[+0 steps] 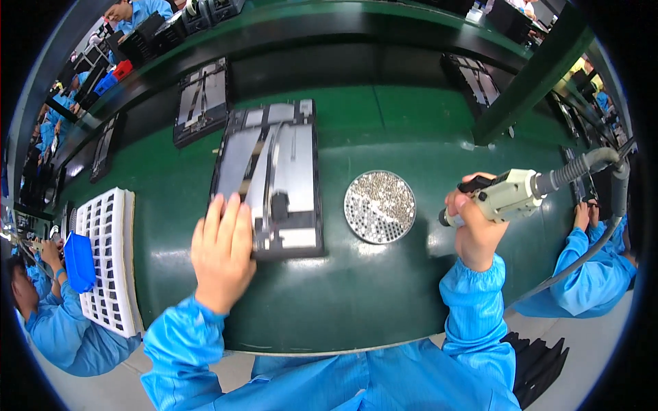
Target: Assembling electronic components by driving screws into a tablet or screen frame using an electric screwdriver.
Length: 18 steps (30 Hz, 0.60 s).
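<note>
My left hand (221, 250) lies with stretched fingers over the near left edge of a flat black-framed device (293, 164). Silver plates and ribbon cables show inside the device's frame. My right hand (478, 222) is wrapped round a cream-coloured electric screwdriver (508, 196), its tip pointing left and a thick grey cable leaving its back end. Between the device and the screwdriver sits a round dish (380, 207). Small silver screws are heaped in its far right part, and a pattern of holes shows in its near left part. The screwdriver is apart from both the dish and the device.
A white compartment tray (110, 274) stands at left, with a blue bin (80, 262) at its edge. Similar framed devices (201, 99) lie along the back. A green post (528, 82) rises at back right, and the grey cable (620, 188) hangs at right. Co-workers sit on both sides.
</note>
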Tool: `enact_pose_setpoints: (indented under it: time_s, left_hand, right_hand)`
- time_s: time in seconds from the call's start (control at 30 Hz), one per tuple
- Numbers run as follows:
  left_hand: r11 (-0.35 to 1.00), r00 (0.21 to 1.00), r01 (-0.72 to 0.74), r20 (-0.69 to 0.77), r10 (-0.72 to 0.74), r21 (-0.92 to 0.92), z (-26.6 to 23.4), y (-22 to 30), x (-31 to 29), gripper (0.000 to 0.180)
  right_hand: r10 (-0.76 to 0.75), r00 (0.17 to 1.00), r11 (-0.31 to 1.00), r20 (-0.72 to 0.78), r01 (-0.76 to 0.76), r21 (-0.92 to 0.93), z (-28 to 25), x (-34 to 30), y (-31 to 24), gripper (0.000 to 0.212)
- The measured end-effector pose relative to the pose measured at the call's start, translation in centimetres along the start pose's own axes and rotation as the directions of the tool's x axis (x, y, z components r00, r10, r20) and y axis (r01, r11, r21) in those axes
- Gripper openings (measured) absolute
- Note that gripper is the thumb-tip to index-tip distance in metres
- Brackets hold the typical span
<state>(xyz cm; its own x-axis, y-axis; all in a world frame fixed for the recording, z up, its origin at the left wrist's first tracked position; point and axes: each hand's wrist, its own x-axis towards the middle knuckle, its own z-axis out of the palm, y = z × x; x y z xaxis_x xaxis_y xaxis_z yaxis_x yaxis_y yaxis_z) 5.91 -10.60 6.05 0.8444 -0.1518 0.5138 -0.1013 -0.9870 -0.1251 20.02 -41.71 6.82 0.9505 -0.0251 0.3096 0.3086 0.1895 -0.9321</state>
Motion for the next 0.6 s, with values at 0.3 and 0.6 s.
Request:
enact_pose_setpoints:
  time_s: [0.3, 0.6]
  left_hand:
    - [0.95, 0.911, 0.098, 0.411, 0.034, -0.296, -2.4, 2.8, -3.5, 0.056]
    - [0.974, 0.937, 0.051, 0.347, 0.029, -0.219, -2.9, 4.0, -4.1, 0.043]
  right_hand:
    - [-0.034, 0.998, 0.999, 0.06, 0.032, 0.033, 0.3, 0.1, 0.3, 0.03]
    - [-0.073, 0.993, 0.997, 0.089, 0.069, 0.043, 0.4, -0.1, 0.4, 0.03]
